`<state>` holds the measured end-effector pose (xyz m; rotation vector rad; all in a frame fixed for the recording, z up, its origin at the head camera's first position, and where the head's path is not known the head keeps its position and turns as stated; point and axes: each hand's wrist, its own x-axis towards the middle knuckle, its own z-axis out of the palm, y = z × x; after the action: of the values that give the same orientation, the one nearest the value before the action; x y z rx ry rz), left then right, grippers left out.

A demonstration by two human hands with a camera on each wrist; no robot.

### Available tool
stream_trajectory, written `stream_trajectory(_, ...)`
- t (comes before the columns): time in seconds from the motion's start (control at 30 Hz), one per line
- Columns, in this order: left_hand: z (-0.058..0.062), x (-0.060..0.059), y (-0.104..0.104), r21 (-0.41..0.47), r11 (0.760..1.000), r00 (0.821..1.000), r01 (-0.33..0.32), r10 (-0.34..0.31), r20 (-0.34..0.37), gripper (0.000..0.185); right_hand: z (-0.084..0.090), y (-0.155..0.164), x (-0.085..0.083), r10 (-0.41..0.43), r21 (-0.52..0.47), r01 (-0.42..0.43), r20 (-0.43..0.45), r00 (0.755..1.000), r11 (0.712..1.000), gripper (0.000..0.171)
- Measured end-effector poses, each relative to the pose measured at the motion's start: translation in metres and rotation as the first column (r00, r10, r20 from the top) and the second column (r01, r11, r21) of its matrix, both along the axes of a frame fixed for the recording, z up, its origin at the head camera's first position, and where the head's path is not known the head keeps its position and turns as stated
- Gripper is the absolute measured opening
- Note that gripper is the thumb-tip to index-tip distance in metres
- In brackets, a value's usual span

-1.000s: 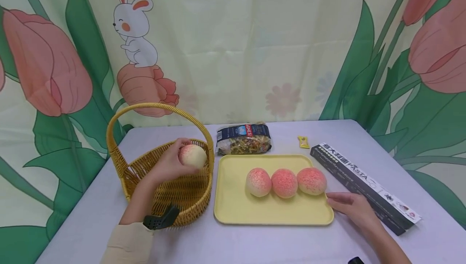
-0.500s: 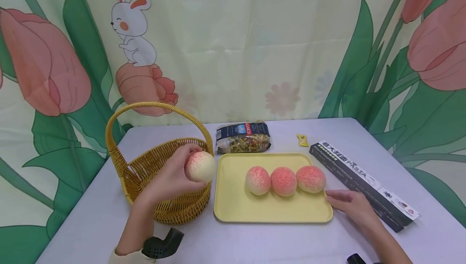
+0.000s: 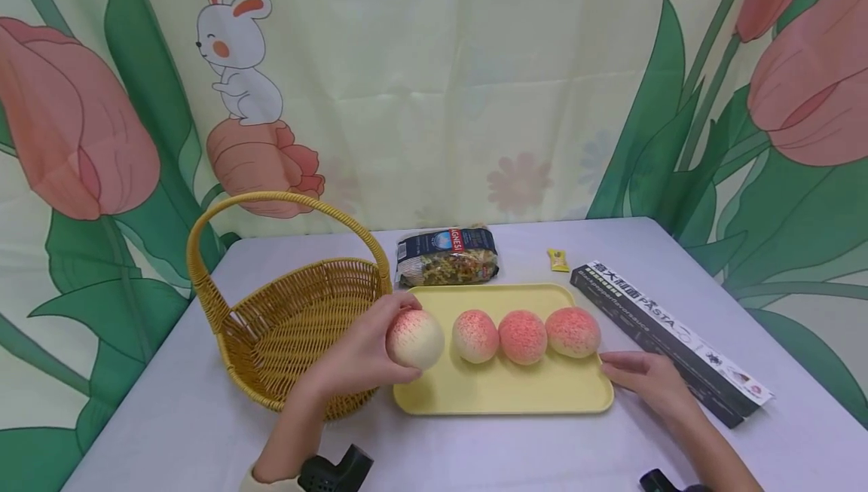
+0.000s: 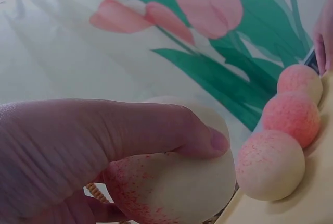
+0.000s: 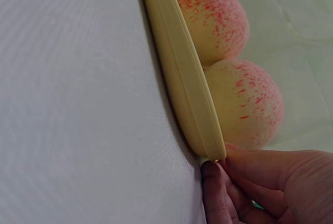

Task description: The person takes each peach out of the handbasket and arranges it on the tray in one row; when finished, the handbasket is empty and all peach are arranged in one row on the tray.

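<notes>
My left hand (image 3: pixel 356 362) grips a pale peach-shaped bun (image 3: pixel 415 338) over the left end of the yellow tray (image 3: pixel 502 395). It is just left of three similar pink-topped buns (image 3: pixel 522 337) lined up on the tray. In the left wrist view my thumb (image 4: pixel 156 130) curls over the bun (image 4: pixel 182 193), with the row of buns (image 4: pixel 270 164) beside it. My right hand (image 3: pixel 640 376) lies on the table with fairly straight fingers against the tray's right rim. The right wrist view shows those fingertips (image 5: pixel 213 187) at the rim's corner (image 5: pixel 187 94).
An empty wicker basket (image 3: pixel 298 326) with a tall handle stands left of the tray. A bag of pasta (image 3: pixel 447 257) and a small yellow packet (image 3: pixel 558 260) lie behind the tray. A long dark pasta box (image 3: pixel 667 341) lies to the right. A printed curtain hangs behind the table.
My left hand has carried the bun rightward, from above the basket to the tray's left end. The right hand has stayed at the tray's right rim.
</notes>
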<state>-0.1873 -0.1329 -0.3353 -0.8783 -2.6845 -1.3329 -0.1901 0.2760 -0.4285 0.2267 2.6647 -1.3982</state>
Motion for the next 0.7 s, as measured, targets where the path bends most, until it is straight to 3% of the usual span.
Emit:
stream_trajectory(0.27,-0.019,-0.003,0.014,-0.058,0.997,0.997,0.060,-0.057,0.050,0.067,0.000,-0.001,-0.001,-0.009,-0.005,0.010,0.018,1.000,1.000,0.055)
stream_trajectory(0.53,-0.041,-0.004,0.027,-0.183,0.981,0.998,0.056,-0.047,0.049,0.065,0.001,-0.002,0.000,-0.007,-0.006,0.007,0.013,1.000,1.000,0.056)
stream_trajectory(0.7,-0.051,-0.005,0.032,-0.260,0.965,0.999,0.036,-0.041,-0.014,0.065,0.000,-0.001,0.000,-0.001,-0.008,0.002,0.015,1.000,1.000,0.056)
